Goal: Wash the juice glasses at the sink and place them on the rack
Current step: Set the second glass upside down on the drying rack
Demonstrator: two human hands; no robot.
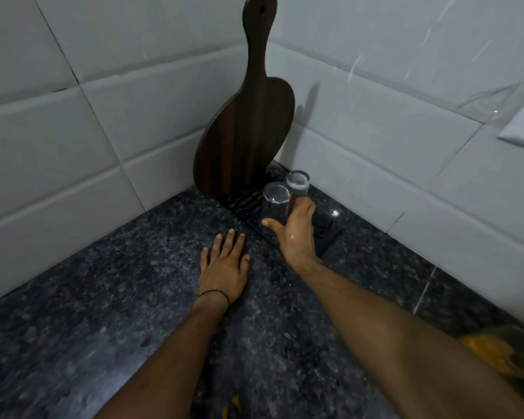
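Observation:
Two clear juice glasses stand upside down side by side on a black slatted rack (244,201) in the counter's corner. The nearer glass (274,204) has my right hand (295,231) around it, thumb stretched to its left and fingers behind it. The farther glass (298,182) stands just behind, touching or nearly touching the first. My left hand (224,264) lies flat on the dark granite counter (103,313), fingers spread, a little left of the rack. A thin black band circles that wrist.
A dark wooden paddle-shaped cutting board (248,131) stands on the rack, leaning into the tiled corner. White tile walls close the counter on the left and right. A bowl with orange contents (502,352) sits at the right edge.

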